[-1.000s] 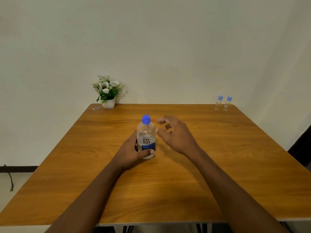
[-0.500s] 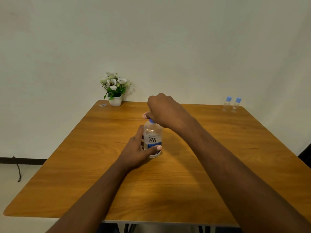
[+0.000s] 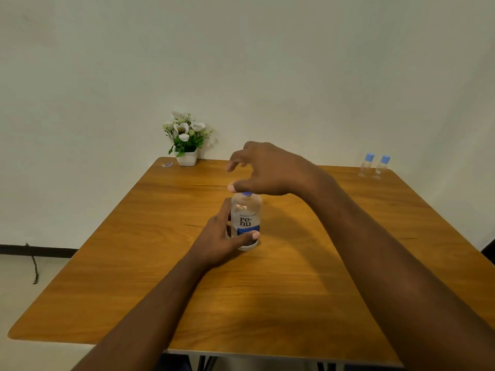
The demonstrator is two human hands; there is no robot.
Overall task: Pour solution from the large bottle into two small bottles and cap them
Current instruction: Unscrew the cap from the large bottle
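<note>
The large bottle (image 3: 246, 220) stands upright on the table (image 3: 294, 290), its lower body wrapped by the left hand (image 3: 221, 238), thumb across the label. Its blue cap (image 3: 247, 194) is on, just under the thumb of the right hand (image 3: 267, 170), whose fingers (image 3: 233, 164) arch loosely apart above, holding nothing (likely between twists). The two small bottles (image 3: 366, 168), capped and seemingly empty, stand well beyond those fingers, so uncapping, pouring and recapping all remain.

Bare forearms — left hand (image 3: 218, 243), right hand (image 3: 270, 170) bare.
</note>
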